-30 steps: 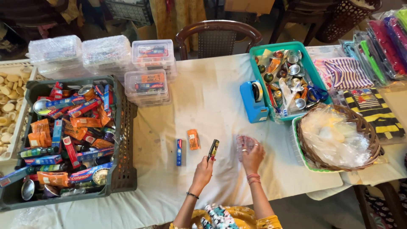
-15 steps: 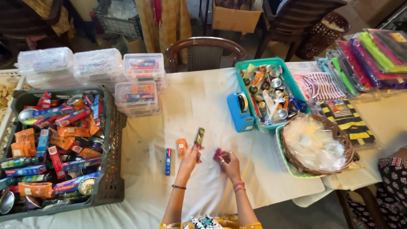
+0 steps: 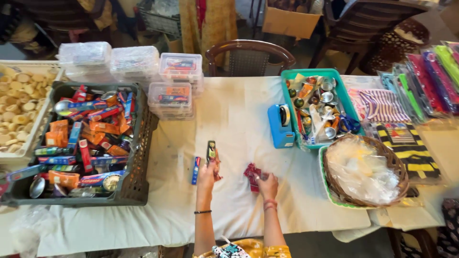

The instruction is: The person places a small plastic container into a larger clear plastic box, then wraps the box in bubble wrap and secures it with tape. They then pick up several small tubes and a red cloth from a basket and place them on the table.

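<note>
Left hand (image 3: 209, 173) raised, clenched round a slim dark packet (image 3: 211, 151); right hand (image 3: 267, 184) pinches a crinkly red wrapper (image 3: 252, 173) on the cloth-covered surface (image 3: 239, 119).

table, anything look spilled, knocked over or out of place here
Nothing stands out. The crate, green tray and basket sit upright with contents inside; only a blue tube lies loose on the cloth beside the left hand.

Two crates (image 3: 138, 143), one wicker basket (image 3: 397, 167), one tape dispenser (image 3: 279, 126).
</note>
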